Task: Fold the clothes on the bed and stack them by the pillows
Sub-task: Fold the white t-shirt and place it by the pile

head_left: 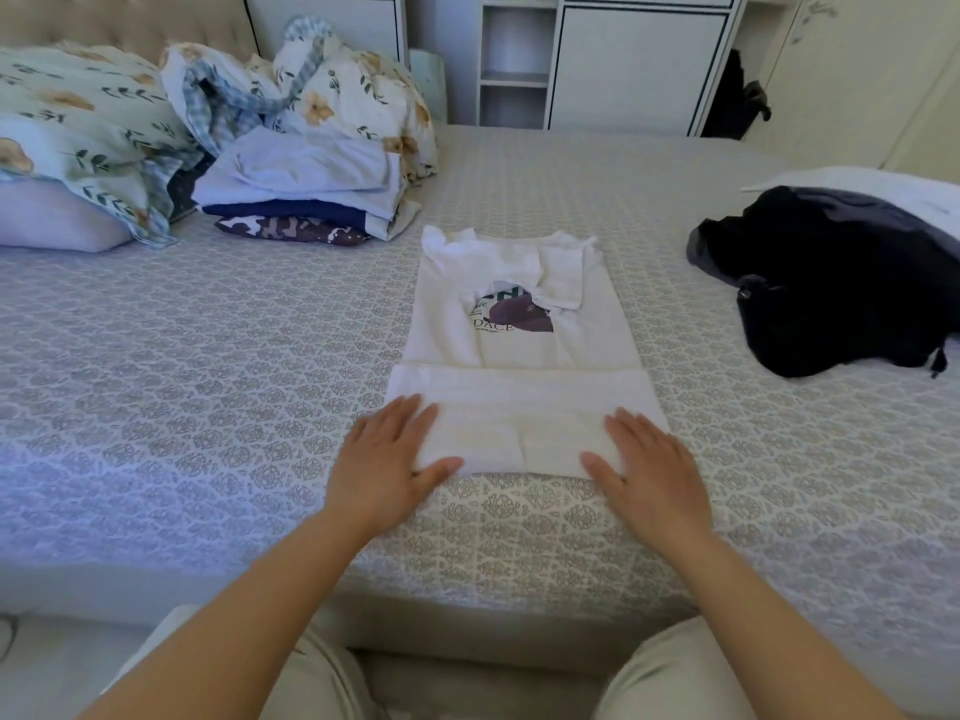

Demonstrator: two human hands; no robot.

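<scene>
1. Two bare forearms enter from the bottom edge, with no sleeves reaching the wrists.
2. The left hand (387, 467) and right hand (649, 472) carry no visible rings, watch or bracelets.
3. Light beige trousers (670, 678) cover both legs, their fabric plain and without any visible pattern.

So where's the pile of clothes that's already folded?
In the head view the folded stack sits at the far left of the bed, right against the floral pillows, beyond the white T-shirt.

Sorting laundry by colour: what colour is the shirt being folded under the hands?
White, with a purple and dark green print; the shirt shows in the head view.
</scene>
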